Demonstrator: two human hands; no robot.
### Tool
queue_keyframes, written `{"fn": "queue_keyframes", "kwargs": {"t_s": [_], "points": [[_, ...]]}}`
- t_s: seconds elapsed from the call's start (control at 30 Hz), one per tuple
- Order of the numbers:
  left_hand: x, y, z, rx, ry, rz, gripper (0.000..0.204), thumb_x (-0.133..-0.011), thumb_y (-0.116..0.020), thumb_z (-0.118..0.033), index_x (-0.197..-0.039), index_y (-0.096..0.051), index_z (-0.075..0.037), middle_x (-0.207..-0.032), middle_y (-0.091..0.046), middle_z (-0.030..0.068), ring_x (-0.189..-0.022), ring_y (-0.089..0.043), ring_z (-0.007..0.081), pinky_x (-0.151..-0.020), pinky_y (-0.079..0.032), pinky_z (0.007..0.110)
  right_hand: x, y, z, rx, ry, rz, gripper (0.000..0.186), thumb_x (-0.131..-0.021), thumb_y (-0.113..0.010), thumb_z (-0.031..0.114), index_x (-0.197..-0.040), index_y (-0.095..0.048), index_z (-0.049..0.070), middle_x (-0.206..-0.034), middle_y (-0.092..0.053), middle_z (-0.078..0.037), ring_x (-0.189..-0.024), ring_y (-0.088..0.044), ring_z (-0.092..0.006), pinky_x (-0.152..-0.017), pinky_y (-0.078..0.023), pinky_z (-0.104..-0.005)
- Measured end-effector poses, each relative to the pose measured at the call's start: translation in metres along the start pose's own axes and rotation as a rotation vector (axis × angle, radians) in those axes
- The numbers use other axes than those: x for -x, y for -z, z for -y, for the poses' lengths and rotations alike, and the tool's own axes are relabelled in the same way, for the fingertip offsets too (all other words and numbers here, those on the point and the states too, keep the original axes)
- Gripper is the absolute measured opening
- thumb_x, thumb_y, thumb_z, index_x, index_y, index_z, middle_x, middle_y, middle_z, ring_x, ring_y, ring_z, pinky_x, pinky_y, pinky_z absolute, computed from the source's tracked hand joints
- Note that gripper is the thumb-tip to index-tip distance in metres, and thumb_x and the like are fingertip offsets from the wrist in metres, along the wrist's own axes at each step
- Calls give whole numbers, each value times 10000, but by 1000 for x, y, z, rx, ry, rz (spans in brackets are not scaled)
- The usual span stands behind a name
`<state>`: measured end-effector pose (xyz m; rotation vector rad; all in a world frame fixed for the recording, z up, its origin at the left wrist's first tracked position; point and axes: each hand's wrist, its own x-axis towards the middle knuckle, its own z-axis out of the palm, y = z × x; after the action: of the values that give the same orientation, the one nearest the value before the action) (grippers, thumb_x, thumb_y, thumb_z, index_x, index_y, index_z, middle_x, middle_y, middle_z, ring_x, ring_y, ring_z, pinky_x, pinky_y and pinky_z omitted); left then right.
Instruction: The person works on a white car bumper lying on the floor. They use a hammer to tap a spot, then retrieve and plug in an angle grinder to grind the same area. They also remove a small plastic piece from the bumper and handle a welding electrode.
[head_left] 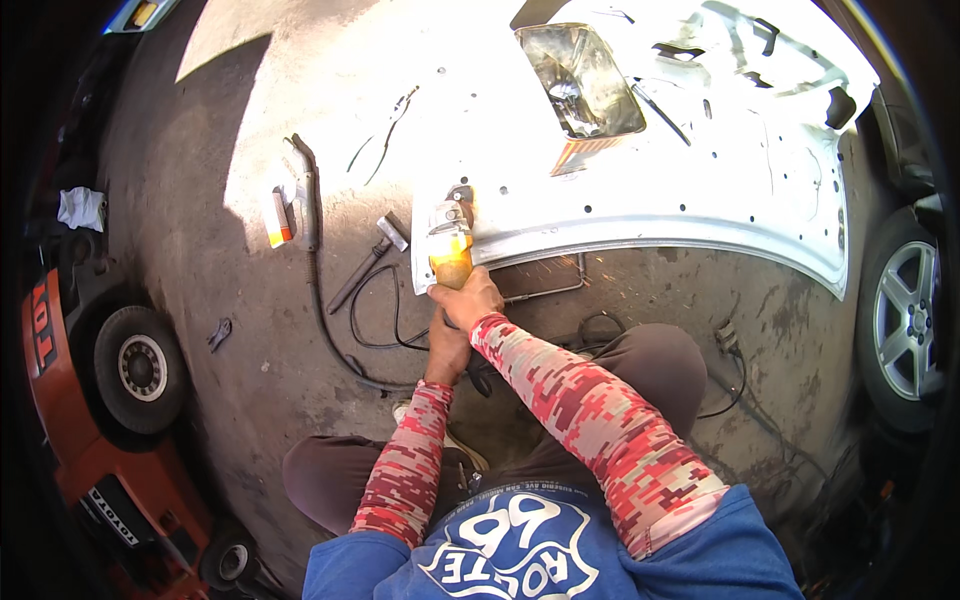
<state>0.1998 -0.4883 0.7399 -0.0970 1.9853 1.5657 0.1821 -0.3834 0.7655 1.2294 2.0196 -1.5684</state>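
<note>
1 blue shirt (pixel 512 545) nearest — 2 hands (pixel 474 299) (pixel 448 348) grip 1 yellow grinder (pixel 451 248).

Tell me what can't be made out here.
All in the head view:
Left hand: fingers partly hidden by the right hand.
Power tool: underside hidden by its own body.
Tin: contents jumbled, too small to tell.
White panel: upper left edge lost in glare.
Orange vehicle: left side cut off by the dark lens rim.

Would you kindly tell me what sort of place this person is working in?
Probably a vehicle repair workshop, judging by the yellow power tool at a white body panel, and the orange vehicle at the left.
</note>
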Motion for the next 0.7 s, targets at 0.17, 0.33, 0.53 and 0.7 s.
{"fn": "queue_keyframes", "kwargs": {"t_s": [0.17,0.33,0.53,0.7], "points": [[-3,-1,5,-2,35,16,659,-818,-848,-228,-1349,-533,2,-1254,-662,111,-1121,-638,203,-976,-496,335,-1,3,1,7,-7,-8,817,-712,-850,512,-1187,-571,-91,-1158,-684,-309,-1111,-685,-417,-975,-529,-445],[-3,-3,9,-14,83,-19,667,-829,-840,-247,-1363,-529,4,-1261,-662,122,-1134,-637,212,-976,-494,343,0,6,3,6,-33,21,801,-710,-849,509,-1188,-585,-78,-1151,-692,-297,-1105,-689,-412,-970,-533,-447],[0,-1,5,-72,33,-58,665,-833,-836,-263,-1366,-536,-3,-1258,-666,120,-1136,-635,212,-977,-490,343,-1,5,8,6,-53,26,753,-744,-830,457,-1244,-556,-35,-1192,-683,-269,-1126,-676,-417,-1000,-522,-459],[1,0,1,-61,4,-61,667,-829,-837,-263,-1367,-540,-4,-1256,-668,123,-1135,-638,212,-981,-491,346,0,3,7,0,-52,12,768,-733,-833,461,-1244,-555,-41,-1185,-686,-269,-1127,-676,-416,-996,-523,-457]]}}
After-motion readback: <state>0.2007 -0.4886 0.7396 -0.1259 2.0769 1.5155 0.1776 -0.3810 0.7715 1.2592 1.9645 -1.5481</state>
